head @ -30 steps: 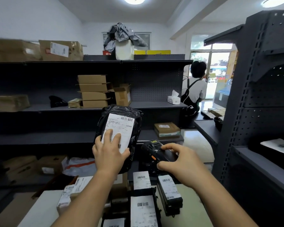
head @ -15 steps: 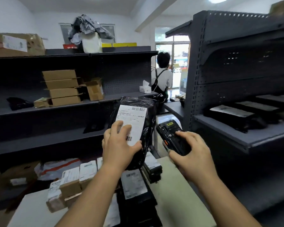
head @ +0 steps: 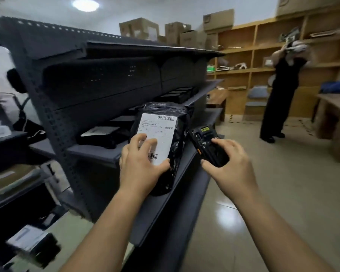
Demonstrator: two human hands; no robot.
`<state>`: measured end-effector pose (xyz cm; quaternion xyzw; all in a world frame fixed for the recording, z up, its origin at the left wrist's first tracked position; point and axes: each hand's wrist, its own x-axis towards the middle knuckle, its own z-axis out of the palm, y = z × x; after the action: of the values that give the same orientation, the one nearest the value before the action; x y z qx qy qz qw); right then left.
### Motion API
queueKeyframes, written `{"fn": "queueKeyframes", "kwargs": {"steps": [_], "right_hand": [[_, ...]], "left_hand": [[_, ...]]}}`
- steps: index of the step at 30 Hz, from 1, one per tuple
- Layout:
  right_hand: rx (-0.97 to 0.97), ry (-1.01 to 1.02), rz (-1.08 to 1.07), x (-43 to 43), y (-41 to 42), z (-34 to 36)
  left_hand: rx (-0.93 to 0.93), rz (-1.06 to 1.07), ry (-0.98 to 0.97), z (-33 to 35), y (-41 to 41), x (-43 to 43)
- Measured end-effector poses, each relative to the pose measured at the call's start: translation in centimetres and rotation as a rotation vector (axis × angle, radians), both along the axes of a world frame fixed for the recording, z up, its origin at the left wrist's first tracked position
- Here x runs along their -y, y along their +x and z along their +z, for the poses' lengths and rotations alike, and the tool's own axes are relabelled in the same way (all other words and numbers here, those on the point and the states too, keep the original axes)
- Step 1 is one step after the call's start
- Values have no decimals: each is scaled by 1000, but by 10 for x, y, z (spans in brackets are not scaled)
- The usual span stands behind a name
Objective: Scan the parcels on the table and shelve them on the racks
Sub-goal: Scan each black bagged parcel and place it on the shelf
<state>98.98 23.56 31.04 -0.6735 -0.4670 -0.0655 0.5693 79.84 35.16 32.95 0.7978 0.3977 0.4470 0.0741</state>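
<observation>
My left hand (head: pixel 140 165) grips a black plastic parcel (head: pixel 175 134) with a white barcode label facing me, held upright in front of the dark grey rack (head: pixel 98 81). My right hand (head: pixel 231 165) holds a black handheld scanner (head: pixel 204 142) just right of the parcel, its small screen facing up. Flat black parcels with labels (head: pixel 102 134) lie on the rack's middle shelf, right behind the held parcel.
A person in black (head: pixel 281 91) stands at the wooden shelving (head: pixel 253 55) at the back right. Cardboard boxes (head: pixel 177 32) sit on top of the rack. A wooden table (head: pixel 336 114) stands at the far right. More parcels (head: pixel 28 240) lie at the lower left. Tiled floor stretches right.
The view has swung right, away from the parcel table and the back shelves, onto the grey rack and the wooden shelving. Both hands keep the parcel and the scanner.
</observation>
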Motion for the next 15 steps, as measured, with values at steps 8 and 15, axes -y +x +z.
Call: {"fn": "queueKeyframes", "kwargs": {"steps": [8, 15], "right_hand": [[-35, -42, -202, 32, 174, -28], [-82, -82, -211, -32, 280, -47]], "left_hand": [[-56, -174, -36, -26, 203, -12], [-84, -174, -84, -50, 307, -80]]}}
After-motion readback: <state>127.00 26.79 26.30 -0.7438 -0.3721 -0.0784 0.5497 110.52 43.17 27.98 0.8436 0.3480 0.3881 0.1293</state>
